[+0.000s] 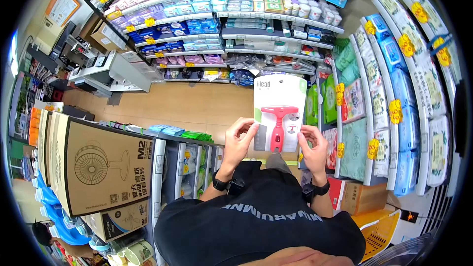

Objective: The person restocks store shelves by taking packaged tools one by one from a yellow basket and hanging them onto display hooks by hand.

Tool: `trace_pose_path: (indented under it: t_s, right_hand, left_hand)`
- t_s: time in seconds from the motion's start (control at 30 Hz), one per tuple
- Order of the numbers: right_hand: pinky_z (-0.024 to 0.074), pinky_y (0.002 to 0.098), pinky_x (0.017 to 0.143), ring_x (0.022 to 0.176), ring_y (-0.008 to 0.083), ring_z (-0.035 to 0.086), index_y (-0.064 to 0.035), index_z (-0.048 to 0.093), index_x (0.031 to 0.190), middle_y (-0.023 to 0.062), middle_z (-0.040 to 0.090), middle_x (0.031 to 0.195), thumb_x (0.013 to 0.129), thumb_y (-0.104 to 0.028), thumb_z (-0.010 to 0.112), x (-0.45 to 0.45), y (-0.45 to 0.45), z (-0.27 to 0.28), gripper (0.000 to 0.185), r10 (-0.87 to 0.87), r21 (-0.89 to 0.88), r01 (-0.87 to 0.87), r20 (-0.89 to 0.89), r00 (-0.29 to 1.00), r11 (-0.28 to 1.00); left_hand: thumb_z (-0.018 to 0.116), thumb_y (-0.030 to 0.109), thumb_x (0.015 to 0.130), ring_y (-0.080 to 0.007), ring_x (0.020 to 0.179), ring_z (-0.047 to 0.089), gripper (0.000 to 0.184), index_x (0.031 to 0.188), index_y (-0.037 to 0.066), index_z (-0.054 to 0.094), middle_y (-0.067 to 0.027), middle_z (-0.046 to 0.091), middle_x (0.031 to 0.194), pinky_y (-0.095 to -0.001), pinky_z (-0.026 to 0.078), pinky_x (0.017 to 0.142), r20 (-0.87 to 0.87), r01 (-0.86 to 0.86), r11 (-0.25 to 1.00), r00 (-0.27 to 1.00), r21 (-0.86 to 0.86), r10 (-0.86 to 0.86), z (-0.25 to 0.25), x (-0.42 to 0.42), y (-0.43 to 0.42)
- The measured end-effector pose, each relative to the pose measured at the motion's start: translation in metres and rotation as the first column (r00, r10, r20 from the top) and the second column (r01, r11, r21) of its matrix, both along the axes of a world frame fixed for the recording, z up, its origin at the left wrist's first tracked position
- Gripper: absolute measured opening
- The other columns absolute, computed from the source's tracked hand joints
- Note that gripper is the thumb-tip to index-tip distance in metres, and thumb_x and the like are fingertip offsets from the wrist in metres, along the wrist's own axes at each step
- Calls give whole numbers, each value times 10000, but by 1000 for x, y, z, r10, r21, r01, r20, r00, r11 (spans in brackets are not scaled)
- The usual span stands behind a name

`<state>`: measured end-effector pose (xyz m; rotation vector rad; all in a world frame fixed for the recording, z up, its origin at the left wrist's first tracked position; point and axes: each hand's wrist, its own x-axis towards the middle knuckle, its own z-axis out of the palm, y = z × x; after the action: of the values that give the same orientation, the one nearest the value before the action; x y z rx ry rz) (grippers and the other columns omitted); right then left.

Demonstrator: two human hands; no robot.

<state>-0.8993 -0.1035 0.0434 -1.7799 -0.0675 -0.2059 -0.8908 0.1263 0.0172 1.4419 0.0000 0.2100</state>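
Upright in front of my chest is a white blister card point(263, 96) holding a red T-shaped tool with a wide head, perhaps a scraper. My left hand point(238, 144) pinches the card's left edge between thumb and fingers. On the opposite edge, my right hand point(314, 149) grips it low down, thumb against the front. The card faces me, with a hanging hole at its top. Its back is hidden, as are some fingertips behind it.
Shelves of packaged tissues point(177, 7) stand ahead. More shelves with blue packs point(391, 51) rise close on my right, above a yellow basket point(377, 234). A fan carton point(106, 167) tops the shelf at left. A white counter point(123, 71) stands beyond the tiled floor point(182, 106).
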Motion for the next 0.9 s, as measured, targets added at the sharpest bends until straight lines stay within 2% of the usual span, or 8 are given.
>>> trace_pose_path:
  t_s: [0.4,0.43,0.47,0.67,0.9]
  right_hand:
    - [539,262,732,820,136,679,64,667,1049,123,720,913,893,-7,675,141,40,-8,171,191,12,-191,10,981,981]
    - [531,248,750,833,120,668,62,659,1070,103,713,919,906,-14,671,157,43,-7,181,218,-1,-218,23,976,976]
    - [523,235,768,846,104,656,60,652,1090,84,705,926,919,-21,668,172,44,-5,190,244,-15,-244,33,969,970]
    - [525,242,785,858,106,656,63,652,1087,86,705,940,914,-6,667,258,52,6,187,323,-7,-324,60,944,946]
    - [519,236,796,874,99,648,67,640,1100,82,697,962,923,3,654,340,57,-7,188,395,31,-396,21,918,918]
  left_hand:
    - [679,53,932,-56,752,572,138,1016,-57,677,-22,616,886,-209,466,685,-18,-241,970,970,20,241,-5,95,32]
    - [679,53,932,-56,752,572,138,1016,-57,677,-22,616,886,-209,466,685,-11,-255,967,967,23,255,-4,108,34]
    - [677,54,933,-54,754,571,145,1029,-55,674,-21,620,886,-209,468,689,-1,-265,964,964,26,265,-3,120,36]
    - [682,49,929,-49,764,567,204,1113,-33,650,-10,633,878,-209,477,705,17,-341,940,940,-24,341,16,194,40]
    - [688,55,925,-50,766,571,260,1171,-18,648,-8,634,894,-211,476,708,-16,-399,916,917,-44,398,3,259,38]
